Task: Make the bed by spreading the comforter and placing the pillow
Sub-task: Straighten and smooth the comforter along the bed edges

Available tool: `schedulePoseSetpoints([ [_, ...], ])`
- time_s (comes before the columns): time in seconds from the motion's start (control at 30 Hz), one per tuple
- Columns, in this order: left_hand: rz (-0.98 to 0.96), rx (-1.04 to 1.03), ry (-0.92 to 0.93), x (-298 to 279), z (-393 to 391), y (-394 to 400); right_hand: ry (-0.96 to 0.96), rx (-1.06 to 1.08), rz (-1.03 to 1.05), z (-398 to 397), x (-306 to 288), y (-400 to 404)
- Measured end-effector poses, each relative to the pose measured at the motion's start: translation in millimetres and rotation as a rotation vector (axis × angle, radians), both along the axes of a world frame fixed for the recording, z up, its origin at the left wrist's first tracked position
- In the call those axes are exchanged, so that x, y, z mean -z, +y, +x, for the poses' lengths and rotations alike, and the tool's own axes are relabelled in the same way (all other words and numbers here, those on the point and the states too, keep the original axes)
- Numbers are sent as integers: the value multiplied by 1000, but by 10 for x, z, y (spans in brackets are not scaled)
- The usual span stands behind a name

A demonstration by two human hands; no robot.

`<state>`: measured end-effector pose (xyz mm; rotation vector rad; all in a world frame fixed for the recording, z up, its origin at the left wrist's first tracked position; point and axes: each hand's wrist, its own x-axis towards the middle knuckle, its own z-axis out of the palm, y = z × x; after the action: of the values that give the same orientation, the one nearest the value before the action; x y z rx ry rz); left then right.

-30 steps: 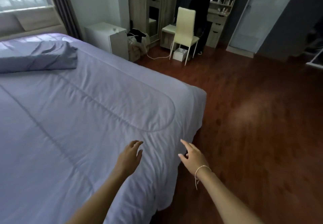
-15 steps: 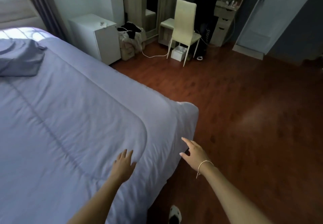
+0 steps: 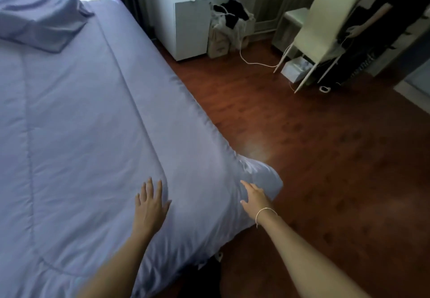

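A pale lilac quilted comforter [image 3: 76, 121] lies spread over the bed and fills the left of the view. Its near right corner [image 3: 260, 176] hangs past the bed over the floor. A grey-lilac pillow [image 3: 41, 23] lies at the head of the bed, far left. My left hand [image 3: 150, 204] rests flat on the comforter near that corner, fingers spread. Beside the hanging corner, my right hand [image 3: 254, 196] touches the fabric with fingers apart; a thin white string circles its wrist.
Dark red wooden floor [image 3: 325, 158] stretches to the right of the bed. A white cabinet [image 3: 186, 18] stands by the bed's far side, with bags [image 3: 229, 27] next to it. A cream chair [image 3: 323, 25] and a person in dark clothes stand at the far right.
My view has shifted forward along the bed's corner. My left hand has flattened on the comforter, and my right hand has moved from the air onto the hanging corner.
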<state>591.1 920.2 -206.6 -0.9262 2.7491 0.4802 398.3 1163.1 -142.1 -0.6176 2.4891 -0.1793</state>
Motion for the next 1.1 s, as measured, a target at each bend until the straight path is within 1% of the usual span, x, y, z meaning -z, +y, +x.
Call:
schedulePoseSetpoints([
  [0.1, 8, -22, 21, 86, -454, 216, -3, -52, 44, -460, 167, 12],
  [0.23, 76, -100, -72, 246, -852, 593, 16, -169, 115, -1036, 385, -45],
  [0.4, 8, -183, -158, 440, -992, 804, -33, -330, 259, -1545, 861, -253],
  [0.5, -44, -216, -182, 504, -1029, 819, -21, -435, 338, -1709, 1210, -311],
  [0.63, -70, -227, -223, 526, -1088, 953, 48, -606, 387, -1819, 1366, -133],
  [0.7, -62, -241, -222, 503, -1157, 1040, -6, -628, 393, -1909, 1386, 24],
  [0.8, -38, -263, -209, 495, -1297, 1230, 28, -667, 454, -2044, 1426, 205],
  [0.93, -65, -286, -190, 519, -1443, 1370, 1, -683, 535, -2177, 1436, 103],
  [1.0, -79, -287, -170, 512, -1454, 1378, -37, -648, 501, -2226, 1506, 29],
  [1.07, -85, -315, -127, 471, -1448, 1331, -43, -563, 348, -2220, 1536, -48],
  [1.1, -86, -345, -94, 448, -1440, 1289, -41, -507, 231, -2189, 1535, -97],
])
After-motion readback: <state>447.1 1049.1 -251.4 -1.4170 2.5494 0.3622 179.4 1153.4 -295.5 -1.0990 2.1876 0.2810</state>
